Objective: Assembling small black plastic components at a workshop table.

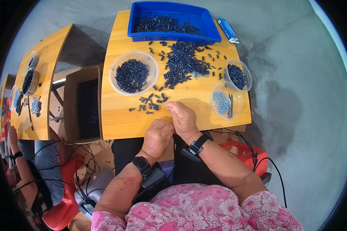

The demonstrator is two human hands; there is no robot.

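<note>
My left hand [158,136] and my right hand [183,120] meet at the near edge of the yellow table [119,119]. Both are closed with fingertips pinched close together; whatever they hold is hidden or too small to name. Just beyond them lie several loose small black plastic parts [149,103]. Farther left, a clear round bowl [154,71] is filled with similar black parts. A larger pile of black parts [181,63] spreads over the table's middle. On the right, a clear tub [237,101] contains small silvery pieces and a dark, tweezer-like pointed tool [230,106].
A blue bin [173,37] with black parts stands at the table's far end, beside a blue-and-white box [227,30]. Another clear tub [248,77] of parts sits at the right edge. An open cardboard box [71,107] separates this table from a neighbouring one [46,88], where another person sits.
</note>
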